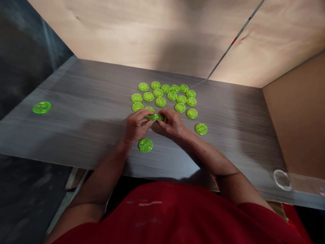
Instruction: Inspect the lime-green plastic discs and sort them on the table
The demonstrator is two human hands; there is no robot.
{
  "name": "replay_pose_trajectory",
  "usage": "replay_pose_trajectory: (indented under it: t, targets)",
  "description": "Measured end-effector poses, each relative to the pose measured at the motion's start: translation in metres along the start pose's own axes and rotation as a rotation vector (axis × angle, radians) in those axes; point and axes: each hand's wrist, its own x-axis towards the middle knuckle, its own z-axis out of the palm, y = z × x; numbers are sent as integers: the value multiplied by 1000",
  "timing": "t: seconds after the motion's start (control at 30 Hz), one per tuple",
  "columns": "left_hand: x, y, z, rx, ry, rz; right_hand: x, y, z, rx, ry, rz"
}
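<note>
Between both hands, above the table, is a translucent neon-green round disc (155, 117), tilted nearly edge-on. My left hand (137, 125) pinches its left side with thumb and fingers. On the opposite edge, my right hand (170, 122) has its fingers closed on the same disc. Just below my left hand lies another green disc (145, 145), flat on the table. Beyond my hands several more such discs (160, 101) are spread in loose rows, and one (149, 109) is partly hidden behind my left fingers. A single disc (201, 128) sits to the right of my right hand.
The grey wood-grain table (83, 101) ends at a plywood panel (122, 37) behind and a brown side panel (299, 115) on the right. A green piece (42, 107) lies far left. Near the right front corner, a clear plastic tube (302, 183) lies on its side.
</note>
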Motion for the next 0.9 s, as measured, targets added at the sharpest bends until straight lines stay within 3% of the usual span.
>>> replay_pose_trajectory:
  t: [0.13, 0.33, 0.57, 0.73, 0.9]
  targets:
    - [-1, -2, 3, -48, -25, -55, -2, 5, 4, -7, 13, -84]
    - [0, 0, -2, -10, -11, -13, -2, 12, 8, 24, 44, -141]
    - [-1, -2, -1, -74, -33, -7, -1, 19, 5, 77, 55, -309]
    - [0, -6, -1, -93, -61, -7, 3, 18, -1, 193, 18, -197]
    - [0, -4, -1, 10, 12, -29, 5, 9, 3, 458, 47, 105]
